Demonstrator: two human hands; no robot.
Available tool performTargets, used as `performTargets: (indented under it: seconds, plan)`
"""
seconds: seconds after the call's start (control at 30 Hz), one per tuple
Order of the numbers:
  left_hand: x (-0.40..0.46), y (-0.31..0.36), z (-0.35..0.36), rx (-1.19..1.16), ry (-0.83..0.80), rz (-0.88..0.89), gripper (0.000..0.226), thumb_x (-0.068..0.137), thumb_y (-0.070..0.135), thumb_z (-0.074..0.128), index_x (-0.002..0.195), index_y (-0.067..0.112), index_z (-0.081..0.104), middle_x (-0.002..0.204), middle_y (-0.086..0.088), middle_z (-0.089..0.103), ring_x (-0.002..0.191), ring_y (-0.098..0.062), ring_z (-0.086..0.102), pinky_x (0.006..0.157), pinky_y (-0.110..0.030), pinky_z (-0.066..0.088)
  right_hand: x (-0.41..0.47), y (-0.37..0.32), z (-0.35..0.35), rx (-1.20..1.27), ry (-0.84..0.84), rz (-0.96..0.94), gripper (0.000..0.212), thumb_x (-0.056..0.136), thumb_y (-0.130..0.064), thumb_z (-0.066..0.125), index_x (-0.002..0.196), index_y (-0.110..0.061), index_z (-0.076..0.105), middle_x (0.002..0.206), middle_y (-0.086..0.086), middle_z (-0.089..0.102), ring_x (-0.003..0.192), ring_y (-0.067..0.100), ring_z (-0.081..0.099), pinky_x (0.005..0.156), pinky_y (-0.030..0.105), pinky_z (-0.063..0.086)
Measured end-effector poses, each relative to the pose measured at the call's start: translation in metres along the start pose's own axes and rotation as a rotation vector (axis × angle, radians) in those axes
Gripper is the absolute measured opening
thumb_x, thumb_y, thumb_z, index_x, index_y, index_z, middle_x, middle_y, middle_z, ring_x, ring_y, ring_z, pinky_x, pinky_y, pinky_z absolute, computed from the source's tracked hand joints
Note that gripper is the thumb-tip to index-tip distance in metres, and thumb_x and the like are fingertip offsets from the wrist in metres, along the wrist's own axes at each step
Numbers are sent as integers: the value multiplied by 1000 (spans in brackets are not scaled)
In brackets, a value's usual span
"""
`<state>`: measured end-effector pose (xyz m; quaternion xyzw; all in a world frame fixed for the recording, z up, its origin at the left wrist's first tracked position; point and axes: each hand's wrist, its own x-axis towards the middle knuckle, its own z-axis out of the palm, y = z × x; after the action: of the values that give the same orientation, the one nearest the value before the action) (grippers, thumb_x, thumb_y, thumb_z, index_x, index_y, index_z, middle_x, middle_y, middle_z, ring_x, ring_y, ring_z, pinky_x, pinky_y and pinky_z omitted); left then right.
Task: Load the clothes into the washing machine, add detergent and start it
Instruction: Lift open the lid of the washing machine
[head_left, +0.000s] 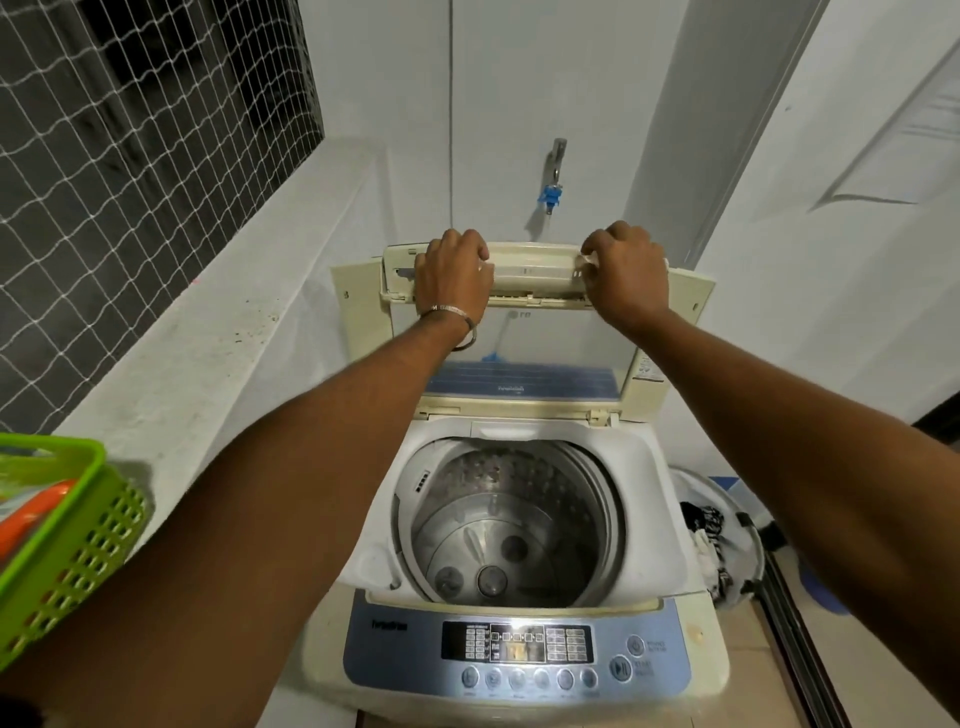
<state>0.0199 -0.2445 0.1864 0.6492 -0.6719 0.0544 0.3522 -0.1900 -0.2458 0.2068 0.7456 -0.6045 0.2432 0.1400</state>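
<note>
You see a cream lid (524, 270), a blue panel (405, 649), a steel-grey drum (498, 499), and a perforated green basket (67, 530) holding something orange.

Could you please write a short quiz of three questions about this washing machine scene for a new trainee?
1. True or false: clothes already lie inside the drum.
2. What do the left hand and the right hand grip?
A. the tap
B. the top edge of the raised lid
C. the green basket
3. Fill in: the laundry bag stands on the floor to the ____ of the washing machine.

Key: 1 false, the drum looks empty; 2 B; 3 right.
</note>
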Motion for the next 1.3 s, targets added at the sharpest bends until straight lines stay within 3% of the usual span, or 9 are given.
performTargets:
  seconds: [0.13, 0.3, 0.57, 0.97, 1.3]
  plan:
    - [-28, -8, 12, 62, -26, 74, 12, 89, 26, 53, 96, 20, 59, 98, -3, 62, 92, -24, 57, 80, -37, 43, -24, 5, 4, -23, -14, -11, 26, 88, -22, 62, 111, -11, 63, 111, 12, 63, 97, 29, 56, 81, 43, 51]
    - [-66, -11, 21, 137, -134, 202, 17, 86, 24, 56, 102, 19, 58, 103, -3, 62, 98, -24, 56, 83, -37, 41, -58, 13, 9, -61, -70, -33, 30, 87, -20, 62, 115, -9, 61, 113, 14, 64, 99, 31, 58, 80, 43, 53]
    - [-125, 20, 13, 157, -275, 161, 27, 88, 27, 56, 113, 17, 55, 114, -8, 60, 103, -28, 55, 88, -38, 40, -120, 44, -16, -20, -169, -52, 33, 88, -23, 61, 118, -10, 60, 117, 13, 63, 101, 31, 58, 82, 42, 51]
    - [-230, 151, 19, 177, -341, 187, 31, 86, 32, 56, 114, 19, 55, 115, -6, 58, 108, -29, 54, 90, -39, 38, -248, 150, -92, -90, -314, 27, 42, 90, -28, 54, 127, -9, 53, 121, 15, 59, 105, 35, 56, 84, 42, 46]
    - [-250, 249, 74, 132, -427, 286, 36, 87, 37, 55, 118, 19, 51, 117, -7, 56, 106, -28, 54, 90, -40, 39, -300, 252, -97, -123, -418, 161, 47, 90, -32, 54, 132, -10, 49, 126, 14, 55, 109, 35, 53, 88, 44, 45]
